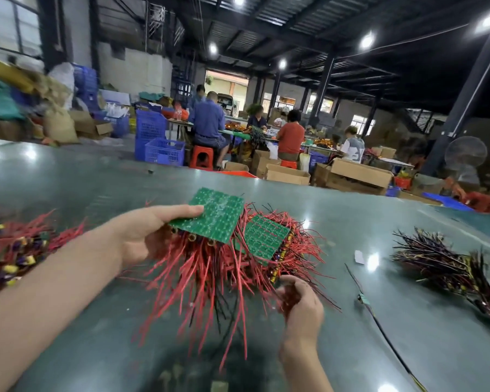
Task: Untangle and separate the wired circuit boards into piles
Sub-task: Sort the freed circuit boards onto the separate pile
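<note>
My left hand point(150, 236) grips a green circuit board point(214, 215) by its left edge, thumb on top, lifted above the table. Many red wires point(198, 281) hang from under it and spread toward me. A second green board point(263, 237) lies just to its right in the same tangle of red wires. My right hand point(301, 302) is at the tangle's near right edge, with its fingers curled round a bunch of red wires. A pile of red-wired parts point(20, 250) lies at the far left, and a dark-wired pile point(447, 267) lies at the right.
The green table point(96, 179) is glossy. One loose black wire with a small part point(379, 323) lies right of my right hand, and a small white scrap point(359, 256) beyond it. Behind the table, people sit at benches among cardboard boxes point(357, 174) and blue crates point(164, 151).
</note>
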Demonstrator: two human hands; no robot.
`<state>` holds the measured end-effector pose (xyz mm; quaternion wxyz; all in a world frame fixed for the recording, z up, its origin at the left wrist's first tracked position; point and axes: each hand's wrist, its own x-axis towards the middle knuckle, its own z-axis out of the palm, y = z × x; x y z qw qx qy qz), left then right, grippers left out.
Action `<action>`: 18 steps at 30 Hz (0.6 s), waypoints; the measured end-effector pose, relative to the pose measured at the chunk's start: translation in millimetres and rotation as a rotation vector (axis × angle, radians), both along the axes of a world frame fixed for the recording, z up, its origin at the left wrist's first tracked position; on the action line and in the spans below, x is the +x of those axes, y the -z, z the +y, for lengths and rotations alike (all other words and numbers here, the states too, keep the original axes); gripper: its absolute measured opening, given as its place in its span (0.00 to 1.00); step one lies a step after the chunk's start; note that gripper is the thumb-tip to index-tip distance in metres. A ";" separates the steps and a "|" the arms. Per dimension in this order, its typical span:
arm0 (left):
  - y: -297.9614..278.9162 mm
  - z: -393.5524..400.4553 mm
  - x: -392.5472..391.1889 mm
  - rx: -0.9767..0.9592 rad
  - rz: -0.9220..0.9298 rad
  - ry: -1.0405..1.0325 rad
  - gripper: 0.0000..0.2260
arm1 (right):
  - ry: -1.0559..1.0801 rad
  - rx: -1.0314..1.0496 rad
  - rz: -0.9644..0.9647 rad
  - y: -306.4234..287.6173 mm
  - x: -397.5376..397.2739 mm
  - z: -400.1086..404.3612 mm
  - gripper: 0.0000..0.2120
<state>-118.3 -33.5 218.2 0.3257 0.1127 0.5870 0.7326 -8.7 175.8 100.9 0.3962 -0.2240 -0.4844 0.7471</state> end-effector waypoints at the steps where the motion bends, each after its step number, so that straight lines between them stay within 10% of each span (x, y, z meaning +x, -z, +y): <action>1: 15.2 -4.3 14.7 0.013 -0.047 0.015 0.08 | -0.104 -0.025 -0.003 -2.6 -1.0 -5.1 0.21; 7: 91.6 -1.3 68.8 0.109 -0.142 -0.156 0.15 | -0.759 -0.312 -0.035 -9.1 5.7 -30.3 0.41; 11: 105.9 -0.3 77.8 0.168 -0.205 -0.207 0.08 | -0.869 -0.211 -0.184 -19.8 13.6 -28.7 0.21; 15: 108.0 -6.1 83.7 0.226 -0.321 -0.200 0.07 | -0.452 0.131 -0.338 -24.7 17.9 -13.8 0.14; 18: 111.1 -4.9 86.3 0.216 -0.292 -0.294 0.06 | 0.096 0.098 -0.057 -29.4 28.2 6.6 0.14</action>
